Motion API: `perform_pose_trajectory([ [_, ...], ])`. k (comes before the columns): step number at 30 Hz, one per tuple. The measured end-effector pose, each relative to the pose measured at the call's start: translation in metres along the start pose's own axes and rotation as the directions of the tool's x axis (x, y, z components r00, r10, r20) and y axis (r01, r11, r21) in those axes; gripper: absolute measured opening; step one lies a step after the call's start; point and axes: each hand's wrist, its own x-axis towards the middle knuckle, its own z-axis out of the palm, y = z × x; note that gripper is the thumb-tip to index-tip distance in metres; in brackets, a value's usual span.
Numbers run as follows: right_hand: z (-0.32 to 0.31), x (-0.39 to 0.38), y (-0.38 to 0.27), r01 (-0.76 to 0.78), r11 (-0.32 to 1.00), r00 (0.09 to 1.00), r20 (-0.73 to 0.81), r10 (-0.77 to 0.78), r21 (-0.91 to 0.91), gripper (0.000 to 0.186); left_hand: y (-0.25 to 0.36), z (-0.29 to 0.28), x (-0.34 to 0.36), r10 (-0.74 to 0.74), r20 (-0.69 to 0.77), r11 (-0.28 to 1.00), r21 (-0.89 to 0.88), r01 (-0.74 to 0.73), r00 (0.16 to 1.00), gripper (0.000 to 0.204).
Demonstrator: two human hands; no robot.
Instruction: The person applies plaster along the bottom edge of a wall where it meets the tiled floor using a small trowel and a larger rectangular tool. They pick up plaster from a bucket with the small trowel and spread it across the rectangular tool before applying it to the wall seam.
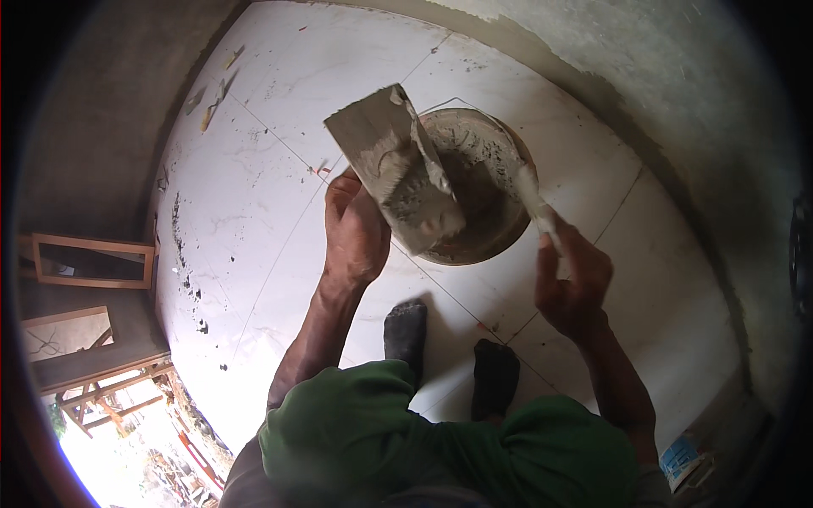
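Note:
My left hand (356,233) is closed around the underside of a flat rectangular plastering hawk (362,127). The board tilts over the left part of a round bucket (467,134), and wet grey mortar (415,199) lies on its lower half. Grey mix coats the bucket's inner wall; part of the inside is hidden by the board. My right hand (577,279) grips a small trowel (531,195) at the bucket's right rim. Its blade is smeared by motion and coated pale grey.
Several small hand tools (216,103) lie on the white tiled floor (271,127) at the far left, near dark crumbs. My feet in dark socks (406,330) stand close behind the bucket. Grey plastered walls (677,76) bound the floor. A blue-and-white container (682,461) is at lower right.

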Motion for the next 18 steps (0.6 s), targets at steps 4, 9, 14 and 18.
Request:
perform_pose_trajectory([
  [4,-0.011,0.006,-0.030,-0.551,0.538,0.754,0.105,0.649,0.638,0.022,-0.006,0.001,0.007,0.263,-0.001,0.889,0.389,-0.242,0.965,0.028],
  [9,0.008,0.013,-0.026,-0.502,-0.055,0.625,0.406,0.667,0.863,0.023,-0.030,0.026,0.001,0.422,0.119,0.722,0.555,-0.413,0.899,0.034],
  [14,-0.001,0.019,-0.018,-0.423,-0.086,0.661,0.372,0.652,0.902,0.026,-0.037,0.038,-0.004,0.360,0.360,0.539,0.673,-0.506,0.861,0.033],
  [18,-0.026,0.022,-0.011,-0.372,-0.151,0.702,0.384,0.600,0.916,0.028,-0.040,0.055,0.003,0.309,0.400,0.443,0.742,-0.502,0.863,0.029],
])
